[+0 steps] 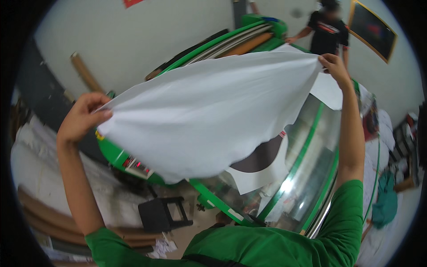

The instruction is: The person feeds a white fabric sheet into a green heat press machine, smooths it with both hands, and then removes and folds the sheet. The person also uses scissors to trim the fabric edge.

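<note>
A large piece of white fabric (209, 107) is stretched in the air between my two raised hands, sagging along its lower edge. My left hand (84, 115) pinches its left corner between thumb and fingers. At the upper right, my right hand (336, 67) grips the opposite corner with closed fingers. Beneath the cloth is a green-framed machine with a clear top (307, 147). On that top lies a white cut piece (255, 180) with a dark, rounded area, partly covered by the hanging fabric. Another white piece (328, 91) lies below my right hand.
Rollers and tubes (244, 44) run along the machine's far side. A person in a black shirt (327, 33) stands at the far right. A black stool (162, 212) stands at the lower left near brown rolls (58, 218). White bundles (384, 129) are piled on the right.
</note>
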Available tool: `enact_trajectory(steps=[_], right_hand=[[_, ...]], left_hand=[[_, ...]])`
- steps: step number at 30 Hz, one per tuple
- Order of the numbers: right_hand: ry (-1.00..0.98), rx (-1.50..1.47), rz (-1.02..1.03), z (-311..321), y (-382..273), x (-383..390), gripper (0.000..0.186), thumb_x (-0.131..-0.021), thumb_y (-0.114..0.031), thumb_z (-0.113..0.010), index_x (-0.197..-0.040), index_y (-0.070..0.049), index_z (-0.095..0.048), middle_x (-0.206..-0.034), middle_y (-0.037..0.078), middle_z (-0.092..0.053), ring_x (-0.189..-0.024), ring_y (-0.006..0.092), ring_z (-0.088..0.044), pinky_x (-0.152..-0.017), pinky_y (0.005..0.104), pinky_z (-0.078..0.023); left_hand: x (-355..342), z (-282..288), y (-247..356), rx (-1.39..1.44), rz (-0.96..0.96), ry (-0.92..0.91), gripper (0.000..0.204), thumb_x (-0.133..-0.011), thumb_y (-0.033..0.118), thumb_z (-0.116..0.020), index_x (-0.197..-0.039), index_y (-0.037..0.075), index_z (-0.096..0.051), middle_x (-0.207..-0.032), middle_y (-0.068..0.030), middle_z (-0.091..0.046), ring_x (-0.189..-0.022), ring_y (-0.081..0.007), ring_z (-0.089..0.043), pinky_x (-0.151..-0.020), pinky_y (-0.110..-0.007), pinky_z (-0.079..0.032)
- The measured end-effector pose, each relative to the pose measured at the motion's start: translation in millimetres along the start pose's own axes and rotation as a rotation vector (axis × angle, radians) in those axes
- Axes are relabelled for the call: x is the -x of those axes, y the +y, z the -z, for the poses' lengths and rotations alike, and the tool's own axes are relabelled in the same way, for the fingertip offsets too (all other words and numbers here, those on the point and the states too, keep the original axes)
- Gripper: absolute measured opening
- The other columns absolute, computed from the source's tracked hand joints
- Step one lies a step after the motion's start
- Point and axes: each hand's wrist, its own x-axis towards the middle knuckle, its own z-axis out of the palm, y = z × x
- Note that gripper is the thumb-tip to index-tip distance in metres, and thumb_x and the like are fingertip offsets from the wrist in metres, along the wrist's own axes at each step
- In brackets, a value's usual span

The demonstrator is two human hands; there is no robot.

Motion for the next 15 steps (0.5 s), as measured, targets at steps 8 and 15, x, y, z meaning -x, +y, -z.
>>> enact_trajectory(steps=[8,15], right_hand=[[-0.015,-0.012,0.016,-48,47,-76,0.037,-0.103,-0.041,-0.070,-0.112,-0.006,-0.076,-0.093,0.000,-0.071,-0.085,0.0107,-0.064,-0.079,0.0293,-0.051],[0.021,-0.042,0.019,-16,111,-45,0.037,-0.104,-0.038,-0.070,-0.117,-0.004,-0.075,-0.103,0.000,-0.075,-0.096,0.0106,-0.067,-0.087,0.0288,-0.052]], left_hand=[[-24,-30,5,-0.044,0.122,0.051,0.027,-0.094,0.025,-0.079,-0.104,0.001,-0.073,-0.087,0.0014,-0.068,-0.076,-0.0069,-0.063,-0.069,-0.024,-0.052],[-44,-88,-16,-0.085,0.097,0.070,0.016,-0.099,0.017,-0.073,-0.100,0.001,-0.073,-0.086,0.0018,-0.069,-0.080,-0.0052,-0.060,-0.072,-0.024,-0.049]])
